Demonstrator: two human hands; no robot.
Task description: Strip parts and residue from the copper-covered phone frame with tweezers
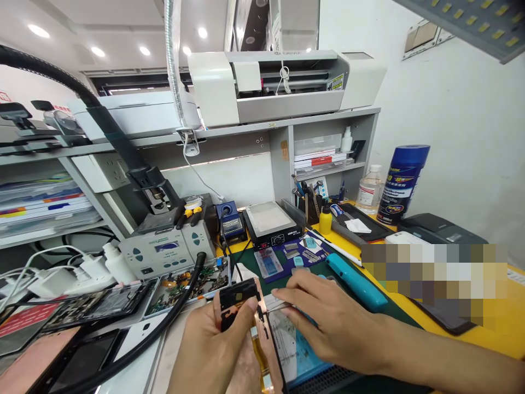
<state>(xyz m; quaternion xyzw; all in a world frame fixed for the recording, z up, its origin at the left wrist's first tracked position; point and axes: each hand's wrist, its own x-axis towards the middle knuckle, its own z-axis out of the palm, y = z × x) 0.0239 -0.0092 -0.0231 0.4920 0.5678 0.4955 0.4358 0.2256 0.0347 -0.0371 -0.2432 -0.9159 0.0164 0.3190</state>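
Near the bottom centre, my left hand (219, 334) grips an opened phone part (268, 350) by its upper end, thumb on top beside a black piece. The part has a copper-coloured inner face with an orange flex strip. My right hand (324, 320) comes in from the right and pinches thin metal tweezers (276, 307); their tips point left and meet the part's upper edge close to my left thumb. Under my right hand lies a blue-and-white mat (303, 350), partly hidden by the hand.
Left of my hands, a tray of small circuit parts (176, 290), a black hose (180, 312) and opened phones (90, 355) crowd the bench. Behind stand a soldering station (166, 249) and a heating plate (270, 224). A turquoise tool (356, 282) lies right, before a blue spray can (402, 183).
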